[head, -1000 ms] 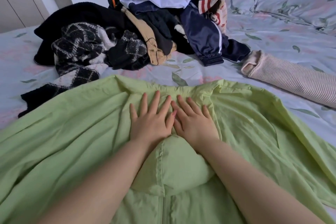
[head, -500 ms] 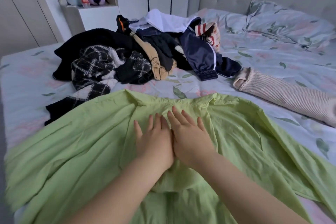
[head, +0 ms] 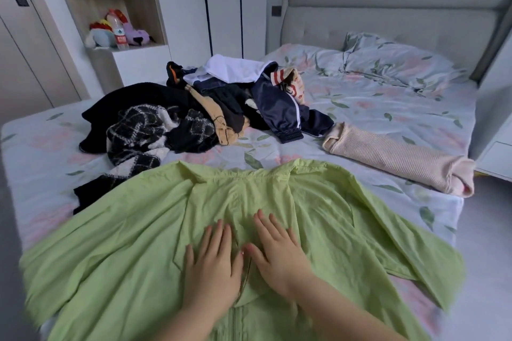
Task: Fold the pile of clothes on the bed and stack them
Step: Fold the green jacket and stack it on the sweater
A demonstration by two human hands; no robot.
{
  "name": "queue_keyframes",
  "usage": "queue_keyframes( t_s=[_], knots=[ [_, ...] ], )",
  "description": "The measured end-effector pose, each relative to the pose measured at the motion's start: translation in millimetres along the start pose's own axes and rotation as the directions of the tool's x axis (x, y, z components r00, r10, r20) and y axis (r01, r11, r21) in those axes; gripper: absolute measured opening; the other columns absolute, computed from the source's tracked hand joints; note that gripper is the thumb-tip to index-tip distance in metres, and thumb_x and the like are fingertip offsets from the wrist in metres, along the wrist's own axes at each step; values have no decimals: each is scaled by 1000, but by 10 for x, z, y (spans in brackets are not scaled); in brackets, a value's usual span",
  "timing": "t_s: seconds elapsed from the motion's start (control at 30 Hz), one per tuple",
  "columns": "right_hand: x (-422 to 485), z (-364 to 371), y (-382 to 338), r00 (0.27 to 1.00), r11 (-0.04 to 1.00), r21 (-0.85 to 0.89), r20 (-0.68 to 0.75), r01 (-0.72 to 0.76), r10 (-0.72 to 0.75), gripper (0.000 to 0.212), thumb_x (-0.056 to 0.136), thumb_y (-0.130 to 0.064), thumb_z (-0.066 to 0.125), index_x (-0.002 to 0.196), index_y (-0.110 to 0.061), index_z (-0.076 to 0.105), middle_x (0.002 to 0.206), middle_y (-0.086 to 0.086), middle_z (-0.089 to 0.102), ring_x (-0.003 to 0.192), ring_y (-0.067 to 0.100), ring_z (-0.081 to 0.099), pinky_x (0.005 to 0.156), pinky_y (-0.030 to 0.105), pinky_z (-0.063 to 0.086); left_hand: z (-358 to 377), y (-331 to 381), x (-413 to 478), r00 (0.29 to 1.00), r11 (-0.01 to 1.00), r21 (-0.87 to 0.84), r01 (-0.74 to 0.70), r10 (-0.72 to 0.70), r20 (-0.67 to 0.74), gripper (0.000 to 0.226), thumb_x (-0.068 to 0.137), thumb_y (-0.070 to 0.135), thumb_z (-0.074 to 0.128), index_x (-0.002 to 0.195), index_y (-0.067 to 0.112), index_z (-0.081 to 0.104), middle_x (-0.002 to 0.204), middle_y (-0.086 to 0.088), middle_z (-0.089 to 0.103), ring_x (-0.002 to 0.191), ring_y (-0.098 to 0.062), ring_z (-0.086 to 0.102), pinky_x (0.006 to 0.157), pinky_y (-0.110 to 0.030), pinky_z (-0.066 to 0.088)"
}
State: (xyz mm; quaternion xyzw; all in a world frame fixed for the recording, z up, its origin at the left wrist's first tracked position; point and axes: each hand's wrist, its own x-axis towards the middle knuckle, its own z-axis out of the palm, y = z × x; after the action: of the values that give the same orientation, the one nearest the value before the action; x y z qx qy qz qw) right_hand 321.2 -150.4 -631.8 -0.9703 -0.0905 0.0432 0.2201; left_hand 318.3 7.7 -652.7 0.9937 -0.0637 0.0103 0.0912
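Both hands, left hand (head: 211, 266) and right hand (head: 278, 255), seemingly press flat on the green jacket (head: 124, 243).

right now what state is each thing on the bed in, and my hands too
light green zip jacket, spread out on the floral-sheeted bed, not yet folded
left hand, open, fingers flat on the jacket
right hand, open, flat on the jacket beside it
pile of dark mixed clothes, heaped, unfolded
pale pink ribbed knit garment, folded into a long strip, apart from the pile
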Motion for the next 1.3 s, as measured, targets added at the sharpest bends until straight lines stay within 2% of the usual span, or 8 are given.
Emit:
queue_keyframes(
  t_s=[0.2,0.3,0.4,0.6,0.73,0.97,1.1,1.3],
  knots=[
    [-449,-906,594,956,982,28,-225,-187,188,51,95,-42,56,142,-23,49,150,-1,43,137,21,40,107,34,40,-197,55,-282,967,968,-18,-249,248,-53,77,86,73,-8,149,47,28,159,25,6,150,-7,1,117,-54,12],
    [-773,-1191,1063,849,908,63,-335,-413,409,39,93,-33,61,128,-16,60,127,5,56,120,28,54,89,37,49,-280,191,-416,963,963,45,-267,266,35,74,94,66,-2,142,42,48,155,16,34,144,-17,33,105,-60,35],
    [-997,-1288,1410,748,803,90,-315,-589,584,45,91,-30,62,131,-13,54,134,12,49,119,34,52,86,39,49,-236,344,-502,967,963,97,-250,244,77,71,98,61,4,133,34,60,146,7,51,131,-23,53,94,-59,45],
    [-1304,-1190,1850,647,651,34,-88,-758,757,49,80,-40,62,105,-15,28,111,7,37,101,36,53,82,39,49,-4,416,-502,980,973,118,-197,194,43,74,92,67,-2,143,43,45,153,17,37,142,-15,37,106,-54,38],
    [-1385,-1153,1990,651,649,84,-9,-756,759,60,75,-49,66,101,-18,22,103,4,33,89,32,48,78,38,49,51,409,-484,980,974,109,-200,200,16,74,88,70,-7,147,47,32,157,21,25,146,-10,23,112,-52,30],
    [-1413,-1062,2153,773,788,33,-174,-615,611,25,97,-35,50,97,-17,32,85,3,49,77,28,48,59,32,38,28,425,-499,984,979,102,-177,171,58,71,92,68,-2,146,45,39,154,19,33,143,-11,32,107,-54,37],
    [-1419,-1099,2261,740,780,21,-302,-625,601,12,99,-21,41,90,-13,44,77,5,49,72,32,49,54,31,34,103,382,-474,980,973,129,-194,188,59,71,88,71,-9,150,49,19,159,24,16,148,-7,15,115,-52,26],
    [-1412,-1430,2326,631,782,414,-464,-466,621,31,100,-17,50,78,4,60,73,17,57,81,41,58,59,35,33,-43,497,-465,984,967,195,-163,143,110,86,73,77,-24,152,50,-1,160,25,-12,149,-5,-12,119,-53,1]
  ],
)
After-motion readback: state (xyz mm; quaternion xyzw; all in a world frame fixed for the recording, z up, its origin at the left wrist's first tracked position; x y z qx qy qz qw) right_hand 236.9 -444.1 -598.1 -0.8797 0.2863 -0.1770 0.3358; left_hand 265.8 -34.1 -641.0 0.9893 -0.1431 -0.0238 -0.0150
